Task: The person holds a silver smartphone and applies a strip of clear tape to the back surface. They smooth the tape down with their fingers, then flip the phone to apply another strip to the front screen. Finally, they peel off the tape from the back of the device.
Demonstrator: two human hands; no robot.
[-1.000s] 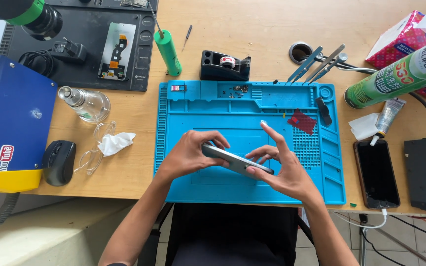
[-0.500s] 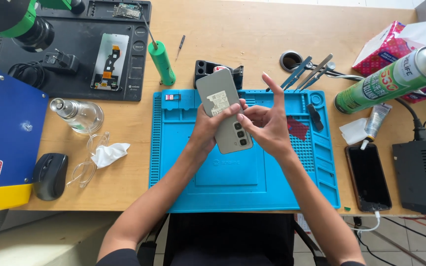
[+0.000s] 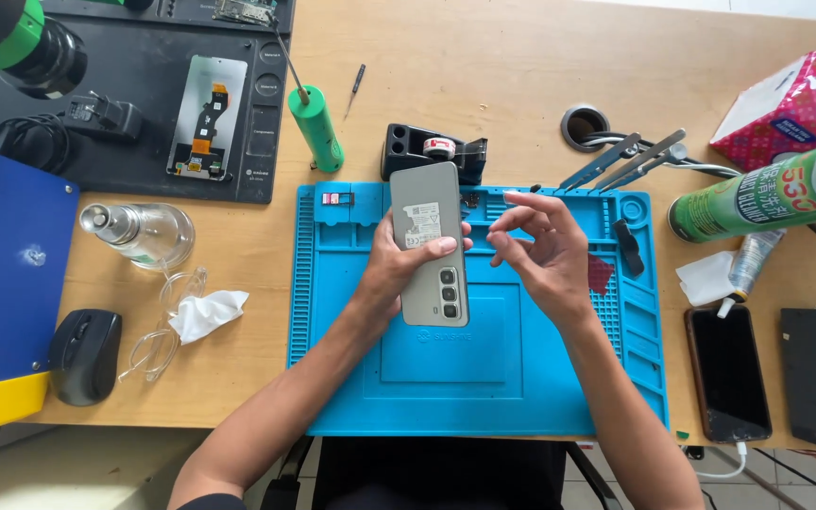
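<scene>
My left hand has its grip wrapped round a grey phone, back side up with its camera cluster toward me, held above the blue repair mat on the surface. My right hand hovers just beside the phone, fingers loosely curled and grasping nothing. Beyond the mat's far edge sits a black tape dispenser; tweezers lie off its far right corner.

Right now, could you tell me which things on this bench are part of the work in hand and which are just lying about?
In hand:
- grey phone, back up, held by left hand
- right hand, beside it, empty
- blue mat beneath

Lying about:
- tape dispenser
- green spray can
- black phone
- mouse
- glass bottle
</scene>
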